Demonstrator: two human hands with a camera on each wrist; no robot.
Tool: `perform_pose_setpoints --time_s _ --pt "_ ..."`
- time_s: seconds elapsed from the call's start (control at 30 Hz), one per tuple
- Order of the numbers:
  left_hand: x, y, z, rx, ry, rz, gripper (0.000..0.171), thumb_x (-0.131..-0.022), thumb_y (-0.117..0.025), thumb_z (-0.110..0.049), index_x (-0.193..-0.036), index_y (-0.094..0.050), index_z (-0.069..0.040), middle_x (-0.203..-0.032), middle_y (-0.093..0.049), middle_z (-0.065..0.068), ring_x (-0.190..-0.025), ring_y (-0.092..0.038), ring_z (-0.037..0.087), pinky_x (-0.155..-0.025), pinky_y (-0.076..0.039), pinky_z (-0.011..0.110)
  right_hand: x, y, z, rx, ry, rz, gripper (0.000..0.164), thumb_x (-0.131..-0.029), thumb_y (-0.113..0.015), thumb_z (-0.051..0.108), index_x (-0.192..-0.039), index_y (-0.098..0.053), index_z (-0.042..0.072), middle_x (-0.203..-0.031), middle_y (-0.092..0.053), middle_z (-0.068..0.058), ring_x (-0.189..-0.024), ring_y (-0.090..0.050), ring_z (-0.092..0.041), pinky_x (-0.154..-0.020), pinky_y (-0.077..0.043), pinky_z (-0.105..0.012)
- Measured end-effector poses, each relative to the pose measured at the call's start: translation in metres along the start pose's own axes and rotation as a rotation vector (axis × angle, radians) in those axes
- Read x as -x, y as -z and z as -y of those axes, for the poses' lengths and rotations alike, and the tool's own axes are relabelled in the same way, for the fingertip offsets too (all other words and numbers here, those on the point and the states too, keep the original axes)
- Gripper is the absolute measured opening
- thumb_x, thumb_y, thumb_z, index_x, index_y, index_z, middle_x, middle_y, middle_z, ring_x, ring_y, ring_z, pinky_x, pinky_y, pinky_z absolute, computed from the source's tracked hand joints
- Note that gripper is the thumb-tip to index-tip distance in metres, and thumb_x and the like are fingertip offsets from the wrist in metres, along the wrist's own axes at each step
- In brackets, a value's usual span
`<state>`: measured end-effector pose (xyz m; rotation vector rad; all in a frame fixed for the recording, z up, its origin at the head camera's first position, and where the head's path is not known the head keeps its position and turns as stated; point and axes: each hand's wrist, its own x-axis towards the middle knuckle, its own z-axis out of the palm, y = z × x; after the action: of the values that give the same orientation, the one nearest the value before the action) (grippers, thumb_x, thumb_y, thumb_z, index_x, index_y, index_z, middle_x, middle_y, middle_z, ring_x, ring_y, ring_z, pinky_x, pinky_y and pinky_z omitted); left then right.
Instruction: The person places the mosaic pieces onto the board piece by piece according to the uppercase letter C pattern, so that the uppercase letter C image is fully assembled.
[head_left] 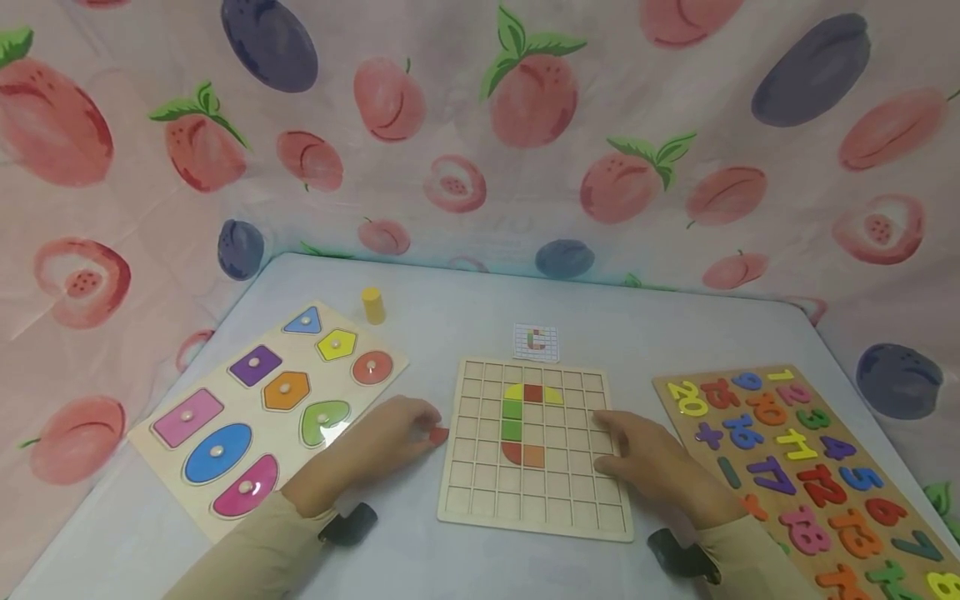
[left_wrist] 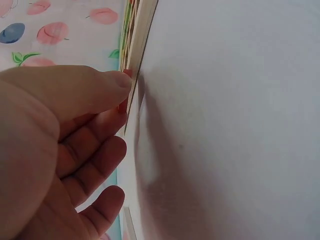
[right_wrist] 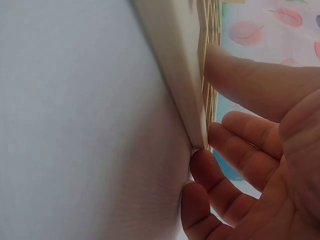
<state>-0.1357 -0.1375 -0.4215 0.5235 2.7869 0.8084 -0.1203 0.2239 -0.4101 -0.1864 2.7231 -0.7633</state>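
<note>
A wooden grid board point(head_left: 551, 492) lies at the centre of the table. Coloured tiles on it form a C-like shape: a yellow rounded tile point(head_left: 513, 392), a red square point(head_left: 533, 393), another yellow piece point(head_left: 553, 396), green squares point(head_left: 512, 430), a red rounded tile point(head_left: 512, 452) and an orange square point(head_left: 533, 456). My left hand point(head_left: 393, 433) pinches a small red tile point(head_left: 438, 435) between thumb and finger, just beside the board's left edge. At the right edge, my right hand point(head_left: 648, 454) rests with loosely bent fingers against the board, thumb and fingertips at its rim point(right_wrist: 185, 75).
A small printed pattern card point(head_left: 536, 342) lies behind the board. On the left is a knobbed shape puzzle point(head_left: 300, 354), with a yellow cylinder point(head_left: 372, 307) behind it. A number puzzle point(head_left: 806, 467) occupies the right side. Fruit-print cloth point(head_left: 465, 108) hangs around the table.
</note>
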Motion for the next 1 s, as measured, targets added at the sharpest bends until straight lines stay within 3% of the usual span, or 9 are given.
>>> perform_pose_setpoints --time_s 0.23,0.47,0.63,1.0 --pt "0.001 0.004 -0.007 -0.031 -0.019 -0.020 0.029 -0.087 -0.076 -0.013 -0.115 -0.070 -0.007 -0.108 -0.069 0.000 -0.109 -0.061 0.021 -0.099 -0.049 0.040 0.000 0.000 0.000 0.007 -0.004 -0.002 0.068 -0.086 -0.077 0.022 -0.145 -0.049 0.002 -0.147 -0.047 -0.021 -0.136 -0.040 -0.045 -0.108 -0.035 -0.060" --pt "0.000 0.007 -0.011 -0.006 -0.040 -0.028 0.028 -0.088 -0.075 -0.015 -0.115 -0.071 -0.009 -0.107 -0.069 -0.001 -0.107 -0.061 0.020 -0.097 -0.049 0.039 0.000 -0.001 0.000 0.021 0.006 -0.009 0.069 -0.086 -0.078 0.022 -0.145 -0.049 0.002 -0.146 -0.048 -0.022 -0.135 -0.041 -0.045 -0.107 -0.036 -0.060" --pt "-0.007 0.003 -0.012 0.014 -0.100 -0.022 0.027 -0.089 -0.075 -0.015 -0.114 -0.072 -0.008 -0.105 -0.069 -0.001 -0.105 -0.061 0.020 -0.096 -0.050 0.039 0.000 -0.001 0.000 0.032 0.024 -0.016 0.068 -0.085 -0.078 0.023 -0.144 -0.050 0.001 -0.144 -0.050 -0.022 -0.132 -0.044 -0.045 -0.105 -0.038 -0.060" --pt "-0.022 -0.005 -0.031 0.054 -0.165 0.045 0.027 -0.088 -0.076 -0.014 -0.113 -0.071 -0.008 -0.104 -0.067 0.000 -0.097 -0.056 0.019 -0.091 -0.050 0.039 0.000 -0.001 0.000 0.020 0.018 -0.023 0.067 -0.086 -0.077 0.020 -0.144 -0.050 0.002 -0.145 -0.050 -0.021 -0.133 -0.045 -0.044 -0.106 -0.038 -0.059"
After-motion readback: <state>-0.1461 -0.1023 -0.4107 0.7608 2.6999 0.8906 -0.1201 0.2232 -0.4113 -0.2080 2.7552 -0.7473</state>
